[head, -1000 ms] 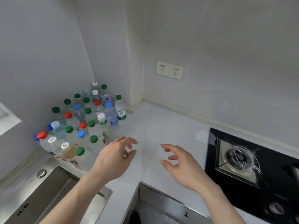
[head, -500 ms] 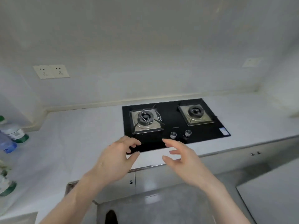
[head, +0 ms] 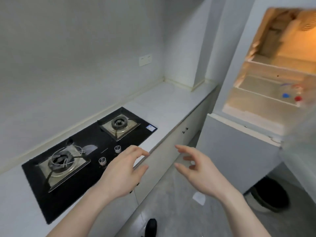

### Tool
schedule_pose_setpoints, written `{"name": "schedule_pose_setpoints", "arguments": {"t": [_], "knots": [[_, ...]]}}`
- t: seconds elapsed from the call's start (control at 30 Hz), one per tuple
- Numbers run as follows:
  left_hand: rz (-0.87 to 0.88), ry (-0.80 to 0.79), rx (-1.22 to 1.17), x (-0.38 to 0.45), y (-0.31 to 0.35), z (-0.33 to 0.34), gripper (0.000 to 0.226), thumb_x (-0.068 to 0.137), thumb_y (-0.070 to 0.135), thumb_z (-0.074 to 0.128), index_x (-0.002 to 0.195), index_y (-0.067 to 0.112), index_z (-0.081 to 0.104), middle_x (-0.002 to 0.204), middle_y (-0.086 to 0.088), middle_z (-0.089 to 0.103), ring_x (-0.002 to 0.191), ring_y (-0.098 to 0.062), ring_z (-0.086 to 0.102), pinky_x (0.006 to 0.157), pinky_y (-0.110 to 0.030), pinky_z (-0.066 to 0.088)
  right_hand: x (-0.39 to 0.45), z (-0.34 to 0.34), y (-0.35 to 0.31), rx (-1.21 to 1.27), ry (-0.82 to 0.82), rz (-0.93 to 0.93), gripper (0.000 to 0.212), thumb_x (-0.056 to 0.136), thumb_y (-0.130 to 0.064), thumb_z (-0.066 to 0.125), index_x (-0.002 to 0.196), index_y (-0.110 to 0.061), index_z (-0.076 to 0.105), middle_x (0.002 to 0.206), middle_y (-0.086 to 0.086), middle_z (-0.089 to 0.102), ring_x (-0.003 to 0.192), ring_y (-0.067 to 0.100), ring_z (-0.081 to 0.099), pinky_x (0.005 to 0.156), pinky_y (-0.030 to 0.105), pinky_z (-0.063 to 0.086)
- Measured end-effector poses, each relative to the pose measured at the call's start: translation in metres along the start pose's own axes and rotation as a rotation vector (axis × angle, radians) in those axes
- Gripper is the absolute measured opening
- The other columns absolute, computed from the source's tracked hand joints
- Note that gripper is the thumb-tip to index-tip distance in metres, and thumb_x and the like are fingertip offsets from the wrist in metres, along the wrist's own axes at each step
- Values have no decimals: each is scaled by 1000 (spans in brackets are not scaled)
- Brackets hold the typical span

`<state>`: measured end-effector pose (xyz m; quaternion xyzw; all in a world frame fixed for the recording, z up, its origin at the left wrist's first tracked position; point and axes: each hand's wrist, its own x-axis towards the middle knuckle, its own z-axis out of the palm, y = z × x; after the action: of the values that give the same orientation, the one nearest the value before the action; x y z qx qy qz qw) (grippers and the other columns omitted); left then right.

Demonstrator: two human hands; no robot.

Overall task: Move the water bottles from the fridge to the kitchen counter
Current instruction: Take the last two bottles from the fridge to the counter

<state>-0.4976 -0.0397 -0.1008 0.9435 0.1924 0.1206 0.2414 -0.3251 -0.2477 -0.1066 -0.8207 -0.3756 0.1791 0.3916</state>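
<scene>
Pale walls close in a narrow kitchen, where the table (head: 171, 103) runs along the left and meets the open fridge (head: 266, 106) at its far right corner. A black gas hob (head: 95, 144) is set into the table, its two knobs at the near edge.

Both hands float in the air and hold nothing. The left hand (head: 124, 173) hangs over the table's near edge just past the hob knobs, fingers loosely curved and spread. The right hand (head: 200, 171) is out over the floor in front of the cabinet doors, fingers apart and relaxed too.

Water bottles (head: 292, 96) left to fetch stand on a lower shelf of the fridge, toward its right side; a blue cap and a red cap show, and the bodies are too blurred to count. They seem to stand upright, long axis vertical.

From the hands, these bottles lie ahead, upward and to the right, well apart from both. The right hand is the nearer one, with open air between it and the shelf; the left would have to cross in front of the body. A sideways grip round the bottle's body looks the likely approach.

A dark round bin (head: 271, 194) sits on the floor below the fridge.
</scene>
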Motion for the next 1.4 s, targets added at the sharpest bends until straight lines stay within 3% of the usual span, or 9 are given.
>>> {"name": "schedule_pose_setpoints", "arguments": {"t": [0.3, 0.47, 0.6, 0.87, 1.07, 1.17, 1.23, 1.4], "knots": [[221, -149, -83, 125, 30, 44, 27, 97, 46, 60, 124, 46, 58, 126, 32, 47, 116, 9, 50, 91, -14, 39, 25, -67, 48, -48, 212, 175, 53, 95, -49, 68, 145, -53, 49, 137, -31, 54, 122, -6, 56, 105, 32, 52], [301, -173, -106, 196, 31, 48, 27, 96, 46, 61, 123, 45, 59, 124, 30, 48, 114, 8, 51, 92, -19, 42, 63, -98, 53, -64, 299, 244, 53, 96, -48, 67, 146, -52, 49, 137, -30, 53, 120, -8, 55, 105, 31, 51], [364, -217, -107, 240, 28, 57, 26, 96, 47, 61, 122, 46, 59, 125, 33, 48, 115, 11, 50, 86, -7, 35, 86, -116, 55, -84, 369, 278, 54, 97, -45, 67, 147, -51, 48, 139, -27, 54, 120, -5, 56, 102, 29, 52], [553, -320, -129, 310, 64, 93, 26, 96, 49, 60, 121, 53, 53, 124, 41, 43, 114, 13, 50, 90, -15, 44, 83, -148, 85, -80, 514, 405, 56, 96, -50, 66, 148, -55, 46, 138, -35, 52, 119, -15, 52, 96, 18, 48], [652, -368, -133, 359, 113, 122, 27, 96, 48, 62, 123, 47, 58, 126, 35, 46, 111, 8, 55, 90, -26, 51, 79, -186, 121, -68, 599, 477, 57, 96, -50, 66, 148, -54, 46, 138, -33, 52, 121, -9, 55, 101, 27, 51], [677, -395, -126, 381, 141, 136, 27, 96, 49, 60, 123, 47, 57, 127, 33, 46, 100, 0, 63, 86, -30, 52, 89, -211, 142, -65, 615, 478, 58, 95, -51, 65, 149, -54, 45, 139, -34, 51, 120, -11, 54, 101, 27, 51], [686, -385, -126, 399, 160, 146, 27, 96, 48, 60, 123, 47, 57, 128, 33, 46, 97, -2, 65, 85, -29, 52, 99, -230, 158, -46, 624, 464, 57, 94, -52, 65, 147, -55, 46, 136, -37, 51, 120, -15, 53, 101, 25, 50], [705, -341, -124, 449, 211, 175, 26, 96, 43, 63, 122, 43, 59, 125, 32, 48, 114, 8, 52, 86, -21, 48, 125, -284, 200, -33, 637, 433, 56, 94, -51, 66, 146, -57, 46, 136, -37, 50, 120, -15, 52, 101, 24, 49]]}}
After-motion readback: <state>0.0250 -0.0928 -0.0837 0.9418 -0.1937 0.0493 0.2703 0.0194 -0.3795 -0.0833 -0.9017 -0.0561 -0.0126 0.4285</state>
